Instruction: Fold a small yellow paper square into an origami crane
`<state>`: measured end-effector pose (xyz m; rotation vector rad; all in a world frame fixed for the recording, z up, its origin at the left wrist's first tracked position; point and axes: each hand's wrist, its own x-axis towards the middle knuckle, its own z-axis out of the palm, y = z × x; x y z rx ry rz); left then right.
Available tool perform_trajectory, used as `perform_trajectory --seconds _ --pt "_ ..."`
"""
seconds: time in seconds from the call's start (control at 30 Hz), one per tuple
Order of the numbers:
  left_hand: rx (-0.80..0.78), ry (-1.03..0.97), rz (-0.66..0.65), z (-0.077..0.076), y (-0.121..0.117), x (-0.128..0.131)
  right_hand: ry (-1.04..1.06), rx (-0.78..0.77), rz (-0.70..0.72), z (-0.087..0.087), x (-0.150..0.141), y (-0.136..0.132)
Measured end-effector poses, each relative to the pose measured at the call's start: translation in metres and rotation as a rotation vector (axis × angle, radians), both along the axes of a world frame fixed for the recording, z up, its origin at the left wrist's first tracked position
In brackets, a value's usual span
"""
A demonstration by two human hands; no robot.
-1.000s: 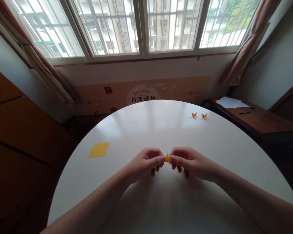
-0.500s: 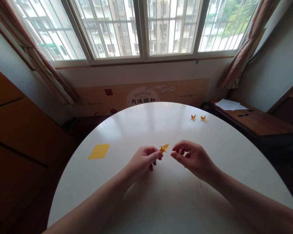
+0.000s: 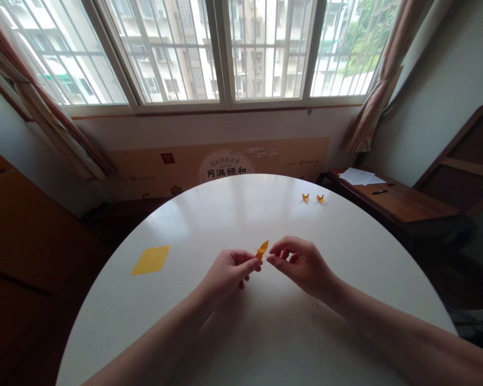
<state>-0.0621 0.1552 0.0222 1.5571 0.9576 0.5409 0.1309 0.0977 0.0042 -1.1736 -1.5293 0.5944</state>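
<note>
My left hand (image 3: 229,271) pinches a small yellow-orange paper crane (image 3: 261,250) between thumb and fingers, above the middle of the table. One pointed wing of the crane sticks up and to the right. Close by on the right, my right hand (image 3: 300,262) has its thumb and index finger drawn together at a thin tip of the crane. The contact there is tiny, but the tip appears to lie between those fingers. A flat yellow sheet of paper (image 3: 151,260) rests on the table to the left of my left hand.
Two finished paper birds, one left (image 3: 305,198) and one right (image 3: 320,198), stand near the far right edge of the round white table (image 3: 209,214). Beyond it, a wooden side table (image 3: 398,201) carries white papers (image 3: 361,176) and a dark pen-like item (image 3: 380,192). A barred window is ahead.
My right hand has closed in on the crane, and its thumb and index finger now meet at the crane's tip. The crane's wing points more steeply upward. The whole view has shifted slightly.
</note>
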Motion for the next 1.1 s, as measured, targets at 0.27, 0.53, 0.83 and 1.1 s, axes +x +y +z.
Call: perform_trajectory --seconds 0.27,0.53,0.83,1.1 --pt "0.035 0.018 -0.007 0.001 -0.001 0.000 -0.057 0.052 -0.034 0.001 0.000 0.003" --pt "0.035 0.006 -0.016 -0.001 -0.001 -0.001 -0.108 -0.005 -0.074 -0.006 0.001 0.006" --pt "0.068 -0.038 -0.060 -0.004 -0.004 -0.003 -0.076 -0.092 -0.106 -0.014 -0.005 0.005" --pt "0.147 -0.108 0.178 -0.001 0.012 -0.011 -0.127 -0.128 -0.157 -0.018 -0.006 0.007"
